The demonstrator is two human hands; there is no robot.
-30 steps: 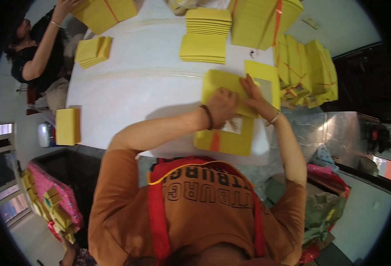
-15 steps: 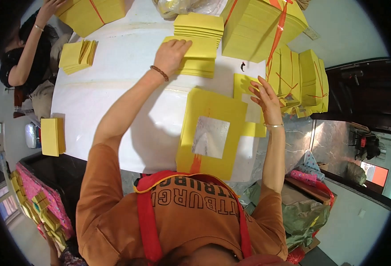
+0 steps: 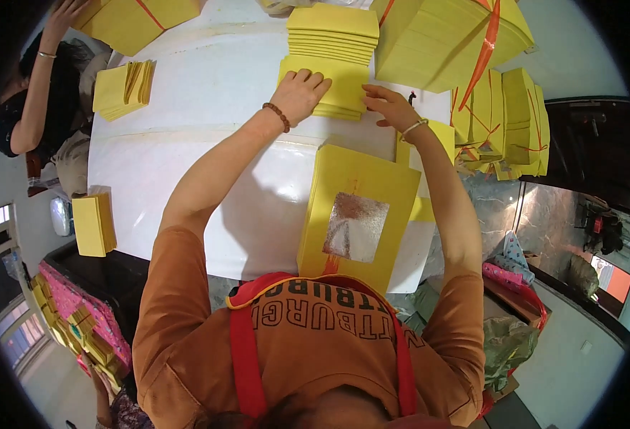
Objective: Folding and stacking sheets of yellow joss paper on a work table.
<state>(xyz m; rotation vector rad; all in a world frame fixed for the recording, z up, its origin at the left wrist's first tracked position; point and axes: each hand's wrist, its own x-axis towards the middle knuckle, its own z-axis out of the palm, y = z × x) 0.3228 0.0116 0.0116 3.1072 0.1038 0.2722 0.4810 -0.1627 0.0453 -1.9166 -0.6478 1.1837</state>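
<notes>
By near edge of table (image 3: 165, 157), right of centre: silver-patched yellow stack (image 3: 358, 214). Farther back: right hand (image 3: 394, 111) half open, nothing held, just beside folded yellow stack (image 3: 342, 80); left hand (image 3: 303, 96) curled over opposite side, can't tell if gripping. Risk: layers skewing from one-sided pressure.

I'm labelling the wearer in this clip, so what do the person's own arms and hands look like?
Rust-orange sleeves end near the elbows, leaving the forearms bare. Both hands are ungloved: the left hand has a brown, beaded-looking bracelet at its wrist, the right hand a thin, pale bangle.
</notes>
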